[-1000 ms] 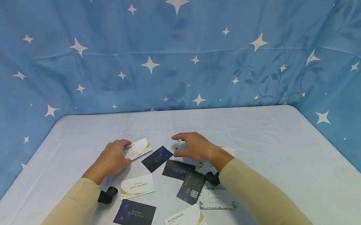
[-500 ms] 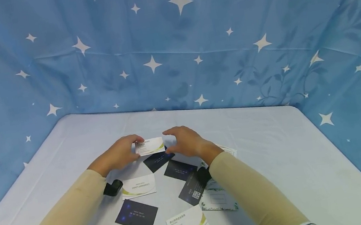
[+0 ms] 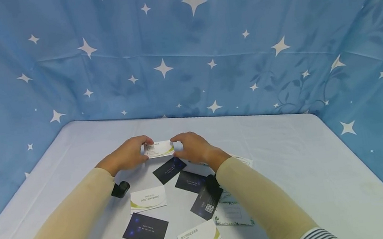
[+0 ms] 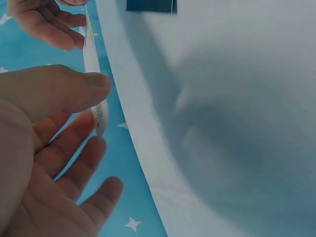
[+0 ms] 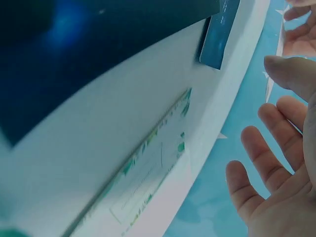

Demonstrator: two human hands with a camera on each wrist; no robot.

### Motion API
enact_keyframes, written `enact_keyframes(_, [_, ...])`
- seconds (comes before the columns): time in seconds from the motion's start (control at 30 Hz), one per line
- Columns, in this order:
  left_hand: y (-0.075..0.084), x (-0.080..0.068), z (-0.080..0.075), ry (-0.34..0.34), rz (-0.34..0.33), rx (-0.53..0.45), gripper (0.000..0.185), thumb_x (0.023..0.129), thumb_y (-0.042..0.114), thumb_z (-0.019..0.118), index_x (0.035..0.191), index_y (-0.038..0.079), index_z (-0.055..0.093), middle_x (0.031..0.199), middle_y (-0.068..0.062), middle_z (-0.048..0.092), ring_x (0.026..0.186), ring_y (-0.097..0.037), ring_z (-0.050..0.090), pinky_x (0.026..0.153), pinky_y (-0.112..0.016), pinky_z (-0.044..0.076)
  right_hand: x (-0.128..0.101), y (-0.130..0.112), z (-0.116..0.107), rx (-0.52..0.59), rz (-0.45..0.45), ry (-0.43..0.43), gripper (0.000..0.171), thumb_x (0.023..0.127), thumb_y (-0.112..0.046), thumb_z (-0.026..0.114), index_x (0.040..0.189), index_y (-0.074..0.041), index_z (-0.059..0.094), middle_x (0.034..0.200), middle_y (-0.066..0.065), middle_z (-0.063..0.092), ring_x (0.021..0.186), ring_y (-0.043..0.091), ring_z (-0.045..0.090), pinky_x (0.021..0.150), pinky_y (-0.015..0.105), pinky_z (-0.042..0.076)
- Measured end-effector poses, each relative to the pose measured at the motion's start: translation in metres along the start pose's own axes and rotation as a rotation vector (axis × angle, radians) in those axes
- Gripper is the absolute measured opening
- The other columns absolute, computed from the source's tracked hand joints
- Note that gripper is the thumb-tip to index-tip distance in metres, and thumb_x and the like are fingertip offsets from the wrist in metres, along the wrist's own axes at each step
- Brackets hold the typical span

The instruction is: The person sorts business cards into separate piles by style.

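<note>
Just above the centre of the head view, a printed white card (image 3: pixel 160 150) is held up between my two hands.
My left hand (image 3: pixel 126 155) pinches its left end, thumb on one side and forefinger on the other; my right hand (image 3: pixel 195 147) grips its right end with thumb and fingertips. Below it, mid-frame, a dark blue card (image 3: pixel 169 170) lies on the white table (image 3: pixel 312 168). Lower down, a company-logo card (image 3: pixel 147 198) lies left of centre and a leafy-bordered card (image 3: pixel 232 214) right of centre, partly hidden by my sleeve (image 3: pixel 261 195).
</note>
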State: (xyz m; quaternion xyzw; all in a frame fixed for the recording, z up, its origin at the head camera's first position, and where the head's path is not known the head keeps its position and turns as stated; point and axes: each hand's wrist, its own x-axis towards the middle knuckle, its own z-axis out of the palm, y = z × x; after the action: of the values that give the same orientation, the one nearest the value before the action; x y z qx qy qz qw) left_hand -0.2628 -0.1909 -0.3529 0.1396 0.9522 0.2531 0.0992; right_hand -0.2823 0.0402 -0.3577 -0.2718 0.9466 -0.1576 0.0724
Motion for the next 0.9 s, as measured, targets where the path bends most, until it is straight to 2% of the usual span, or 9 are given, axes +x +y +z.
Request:
enact_keyframes(0.3, [-0.014,0.017,-0.004,-0.013,-0.009,0.002,0.047,0.09,0.001,0.067,0.135,0.003,0.055,0.14,-0.019,0.052,0.126,-0.034,0.046,0.105,-0.052,0.036,0.02,0.002,0.005,0.051,0.032,-0.008,0.054,0.096,-0.03,0.068,0.146,-0.017,0.053,0.142,0.006,0.056,0.127,0.025,0.053,0.105,0.041,0.041])
enact_keyframes(0.57, [-0.025,0.03,-0.003,-0.015,-0.007,-0.004,0.048,0.091,0.002,0.068,0.137,0.004,0.055,0.144,-0.02,0.05,0.132,-0.036,0.043,0.107,-0.052,0.035,0.032,0.009,0.009,0.067,0.054,-0.001,0.053,0.096,-0.031,0.068,0.145,-0.018,0.054,0.142,0.007,0.056,0.128,0.026,0.052,0.107,0.042,0.039])
enact_keyframes(0.77, [-0.03,0.038,-0.009,-0.031,-0.015,0.048,0.046,0.091,0.001,0.068,0.136,0.005,0.056,0.142,-0.021,0.051,0.129,-0.036,0.045,0.107,-0.053,0.035,0.043,0.008,0.016,0.066,0.084,-0.002,0.051,0.098,-0.032,0.064,0.147,-0.018,0.052,0.144,0.006,0.055,0.134,0.025,0.048,0.11,0.041,0.035])
enact_keyframes(0.9, [-0.032,0.044,-0.011,-0.048,0.003,0.091,0.046,0.091,0.001,0.068,0.135,0.004,0.057,0.14,-0.02,0.053,0.129,-0.037,0.046,0.108,-0.053,0.034,0.05,0.007,0.02,0.065,0.124,-0.004,0.05,0.099,-0.031,0.062,0.146,-0.019,0.053,0.146,0.005,0.053,0.138,0.025,0.044,0.112,0.041,0.032])
